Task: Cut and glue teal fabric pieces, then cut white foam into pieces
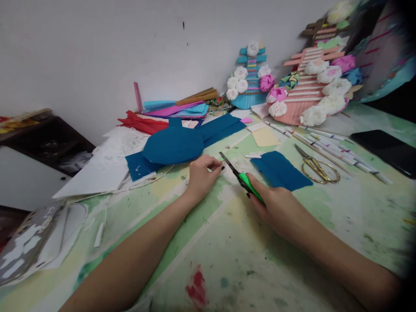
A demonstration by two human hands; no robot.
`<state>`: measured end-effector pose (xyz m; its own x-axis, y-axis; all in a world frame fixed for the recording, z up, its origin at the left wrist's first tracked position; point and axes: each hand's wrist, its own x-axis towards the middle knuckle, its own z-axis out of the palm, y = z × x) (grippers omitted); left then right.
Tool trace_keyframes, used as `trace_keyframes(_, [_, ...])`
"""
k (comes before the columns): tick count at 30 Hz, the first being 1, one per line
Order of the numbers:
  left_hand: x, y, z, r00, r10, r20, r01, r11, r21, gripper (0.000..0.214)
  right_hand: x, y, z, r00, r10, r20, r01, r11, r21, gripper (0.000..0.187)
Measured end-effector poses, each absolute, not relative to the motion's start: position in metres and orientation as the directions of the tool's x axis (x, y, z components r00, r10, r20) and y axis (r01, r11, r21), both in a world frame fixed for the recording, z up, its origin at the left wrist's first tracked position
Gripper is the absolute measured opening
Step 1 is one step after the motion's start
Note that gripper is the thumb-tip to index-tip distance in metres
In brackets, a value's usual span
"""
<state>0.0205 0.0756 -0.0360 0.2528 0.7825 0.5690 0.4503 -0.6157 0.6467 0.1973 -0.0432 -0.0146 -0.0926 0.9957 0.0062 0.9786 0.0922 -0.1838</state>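
My right hand [276,208] is closed round the green handles of a pair of scissors [238,177], whose dark blades point up and left. My left hand [203,175] lies just left of the blade tips with its fingers curled and pinched together near the tip; what they pinch is too small to make out. A blue paper rectangle [280,170] lies right behind my right hand. A large rounded blue paper shape [177,145] lies beyond my left hand.
The paint-stained green table [227,242] carries gold scissors [316,167], several rolled paper sticks [328,145], a cream square [264,137], white sheets [97,169] at left, and coloured paper [175,108] by the wall. Flower-covered stick crafts [308,93] stand at the back right. A black phone [386,151] lies at the right.
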Motion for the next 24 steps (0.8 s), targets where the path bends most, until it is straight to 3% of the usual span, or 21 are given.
trace_keyframes(24, [0.0226,0.0741,-0.0362,0.252,0.752,0.609,0.461,-0.647,0.607,0.008,0.1967,-0.0406,-0.0155,-0.103,0.995,0.013,0.97,0.103,-0.22,0.051])
